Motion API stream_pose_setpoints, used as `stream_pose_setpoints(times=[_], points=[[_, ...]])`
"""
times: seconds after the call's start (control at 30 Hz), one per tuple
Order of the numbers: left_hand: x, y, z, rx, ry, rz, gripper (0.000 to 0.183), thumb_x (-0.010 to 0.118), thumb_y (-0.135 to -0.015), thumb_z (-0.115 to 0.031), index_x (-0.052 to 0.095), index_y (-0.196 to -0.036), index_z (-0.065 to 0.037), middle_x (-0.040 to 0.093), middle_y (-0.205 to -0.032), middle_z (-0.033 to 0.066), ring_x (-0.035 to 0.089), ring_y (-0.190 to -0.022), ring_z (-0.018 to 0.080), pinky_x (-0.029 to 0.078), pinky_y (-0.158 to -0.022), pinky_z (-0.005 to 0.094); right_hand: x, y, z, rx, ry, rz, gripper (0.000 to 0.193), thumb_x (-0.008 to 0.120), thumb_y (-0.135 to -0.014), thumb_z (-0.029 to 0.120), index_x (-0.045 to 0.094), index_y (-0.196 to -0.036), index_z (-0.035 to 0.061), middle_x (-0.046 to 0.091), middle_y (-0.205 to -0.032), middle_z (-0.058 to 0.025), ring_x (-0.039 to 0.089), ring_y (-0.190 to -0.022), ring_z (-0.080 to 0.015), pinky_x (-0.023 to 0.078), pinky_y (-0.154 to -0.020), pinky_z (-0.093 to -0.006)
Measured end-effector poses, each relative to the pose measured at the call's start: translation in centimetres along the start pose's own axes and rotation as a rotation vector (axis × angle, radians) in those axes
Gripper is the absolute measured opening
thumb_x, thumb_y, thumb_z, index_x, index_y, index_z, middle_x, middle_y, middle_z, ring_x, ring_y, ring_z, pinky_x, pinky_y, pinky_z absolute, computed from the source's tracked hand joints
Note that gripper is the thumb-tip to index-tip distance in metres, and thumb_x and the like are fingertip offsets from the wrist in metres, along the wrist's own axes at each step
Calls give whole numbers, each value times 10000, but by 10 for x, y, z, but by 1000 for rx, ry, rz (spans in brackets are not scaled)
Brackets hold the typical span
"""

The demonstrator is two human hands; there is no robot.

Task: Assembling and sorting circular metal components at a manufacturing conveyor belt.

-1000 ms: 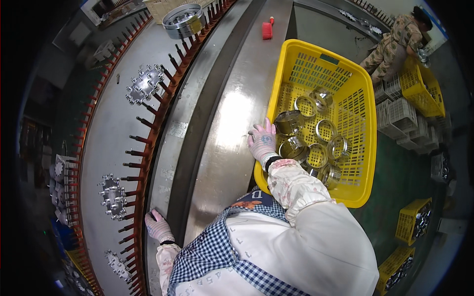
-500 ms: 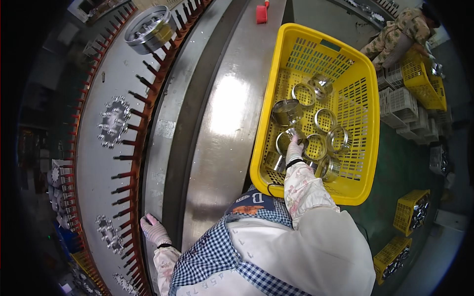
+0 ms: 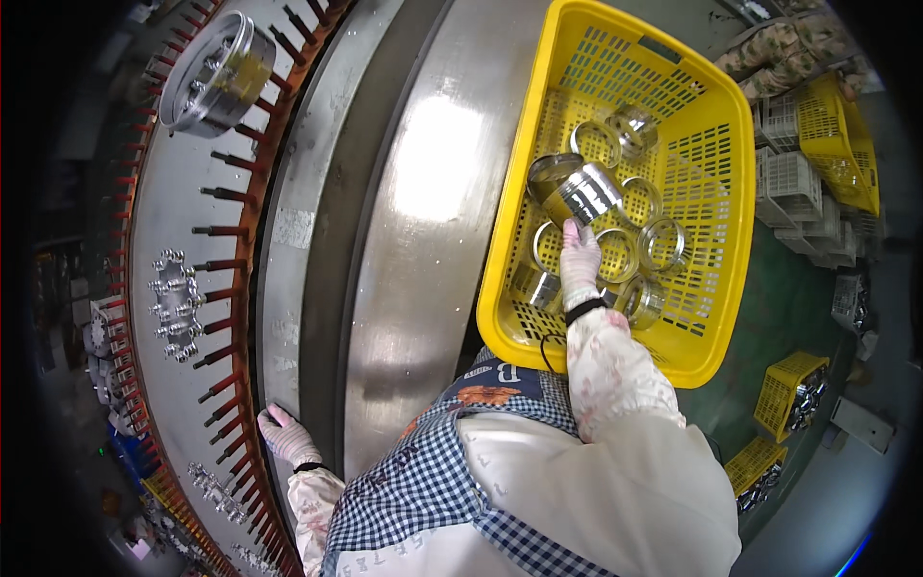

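A shiny metal can [image 3: 580, 192] is gripped by the gloved right hand [image 3: 580, 264] inside the yellow basket [image 3: 716, 207] at two o'clock — fingers closed on its lower end, the can tilted above loose metal rings [image 3: 639, 250]. The gloved left hand [image 3: 286, 438] is laid flat, fingers spread, on the steel rim [image 3: 288, 288] at seven o'clock, beside the red pegs [image 3: 226, 385].

Now reaching deeper into the yellow basket [image 3: 716, 125], right hand [image 3: 580, 262] moving off the near rim and in among the metal rings. Lifting a shiny metal cylinder [image 3: 577, 192], tilted above the rings, fingertips touching its lower end. Drifting down the frame along the spiked wheel rim, the round flanged part [image 3: 207, 72] and the star-shaped part [image 3: 175, 303].
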State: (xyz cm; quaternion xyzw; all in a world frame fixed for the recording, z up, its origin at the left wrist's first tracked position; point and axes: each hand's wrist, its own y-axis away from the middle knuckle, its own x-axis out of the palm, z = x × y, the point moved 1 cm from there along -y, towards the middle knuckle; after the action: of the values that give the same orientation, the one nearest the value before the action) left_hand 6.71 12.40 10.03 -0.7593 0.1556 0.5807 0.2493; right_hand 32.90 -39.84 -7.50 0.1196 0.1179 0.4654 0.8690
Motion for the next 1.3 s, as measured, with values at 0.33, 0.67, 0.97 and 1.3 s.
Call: stream_pose_setpoints(times=[0.33, 0.67, 0.97, 1.3], points=[[36, -1, 7, -7, 26, -48, 415, 542, -1007, -387, 652, -1134, -8, 694, -1087, 218, 656, -986, 400, 512, -853, 465, 20, 49, 147, -806, 10, 334, 297, 597, -998, 237, 648, -1212, 37, 660, -1196, -144, 594, -1148, -349, 449, -1000, -390], [68, -7, -4, -20, 66, -73, 434, 547, -994, -420, 663, -1136, -26, 697, -1124, 198, 659, -1020, 394, 518, -874, 462, 23, 40, 182, -1476, 426, 138, 268, 507, -969, 245, 641, -1088, 45, 661, -1136, -114, 603, -1145, -348, 435, -1082, -506], [88, 2, 22, 52, 134, -119, 423, 562, -992, -365, 647, -1110, 33, 672, -1088, 248, 631, -1007, 428, 503, -890, 484, 27, 45, 199, -1641, 546, 44, 191, 558, -754, 77, 621, -929, 35, 624, -955, -122, 614, -1031, -336, 481, -1029, -487], [81, 28, 3, 105, 161, -133, 240, 593, -939, -293, 657, -889, -67, 657, -884, 160, 643, -859, 365, 504, -744, 481, -96, -5, 14, -334, 1214, 206, 540, 638, -920, 214, 491, -1392, -4, 615, -1266, -250, 604, -1153, -408, 480, -993, -449]])
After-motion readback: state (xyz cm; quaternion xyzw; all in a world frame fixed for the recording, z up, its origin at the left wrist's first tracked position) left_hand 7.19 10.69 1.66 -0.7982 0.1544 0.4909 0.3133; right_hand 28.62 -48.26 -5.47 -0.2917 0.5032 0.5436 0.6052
